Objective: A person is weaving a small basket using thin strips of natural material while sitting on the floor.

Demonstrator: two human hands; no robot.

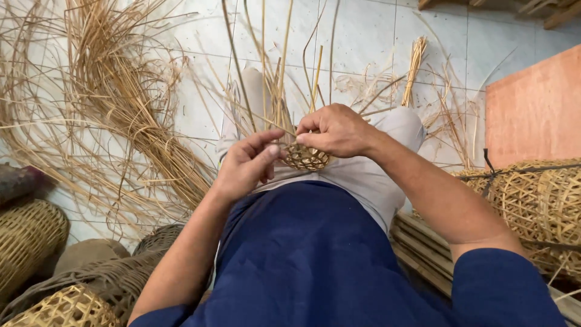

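Note:
A small, partly woven basket base point(307, 158) of pale cane rests on my lap, with long loose cane strips point(275, 72) rising from it. My right hand point(336, 129) is closed over its top edge, pinching a strip. My left hand point(245, 165) is beside it on the left, thumb and fingers nipping a thin strip that runs across to the basket. Both forearms reach in from the bottom of the view, in blue sleeves.
A big heap of cane strips point(115, 103) lies on the tiled floor at left. Finished woven baskets stand at lower left point(27, 236) and at right point(538, 200). A plywood board point(535, 109) leans at right, with stacked slats point(423, 248) below it.

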